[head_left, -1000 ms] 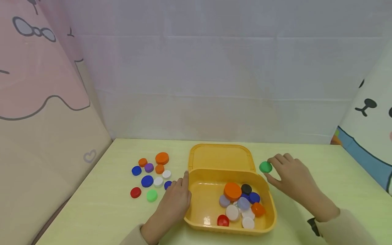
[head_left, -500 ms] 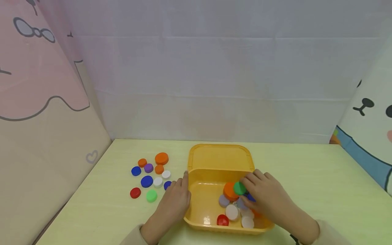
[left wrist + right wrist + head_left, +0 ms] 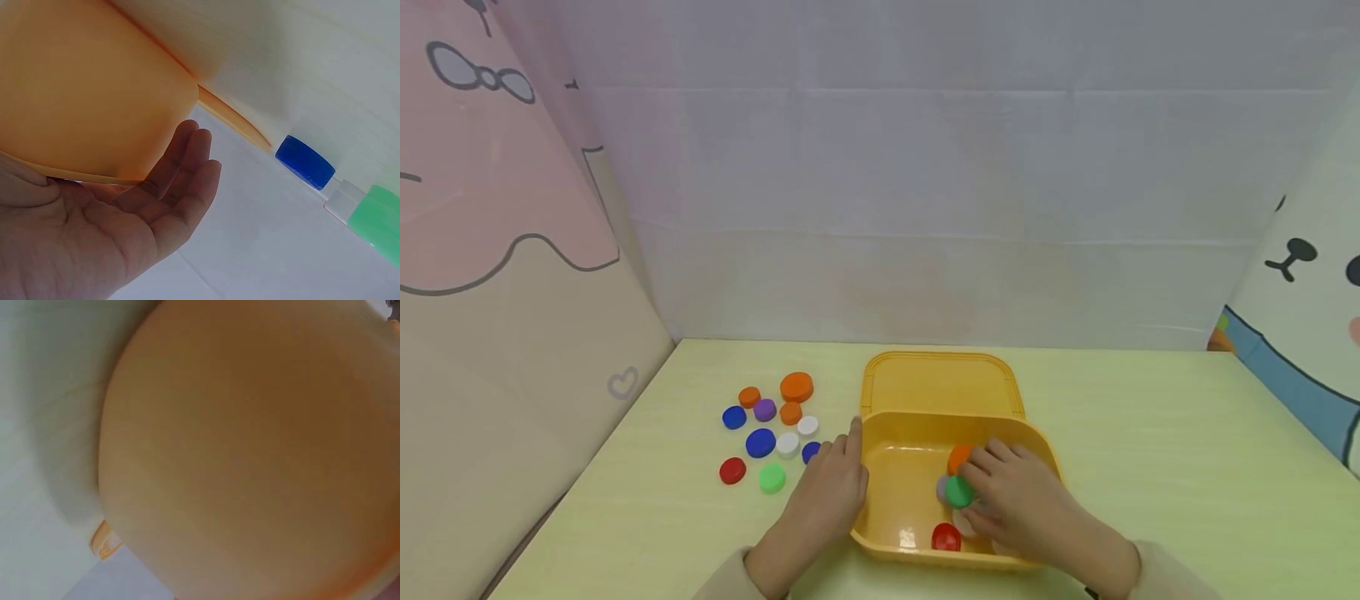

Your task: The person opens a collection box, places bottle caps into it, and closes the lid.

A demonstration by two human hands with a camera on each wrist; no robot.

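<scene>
In the head view, my right hand (image 3: 1018,504) is inside the yellow box (image 3: 887,492), pinching a green bottle cap (image 3: 958,492) between thumb and fingertips. Below and beside it lie an orange cap (image 3: 959,459), a red cap (image 3: 946,537) and white and lilac caps, partly hidden by the hand. My left hand (image 3: 823,500) holds the box's left rim, its index finger lying along the edge. Several of its fingers (image 3: 197,172) show beside the outer wall (image 3: 94,87) in the left wrist view. The right wrist view shows mostly the box's outer wall (image 3: 244,462); the right fingers are hidden there.
The box's lid (image 3: 940,383) lies flat behind it. Left of the box are several loose caps, among them a large orange cap (image 3: 797,387), a blue cap (image 3: 761,442), a purple cap (image 3: 764,410), a red cap (image 3: 732,471) and a light green cap (image 3: 772,477).
My right hand has carried the green cap leftward from outside the box's right edge, over the rim and down among the caps inside. The left hand has stayed at the left rim.
</scene>
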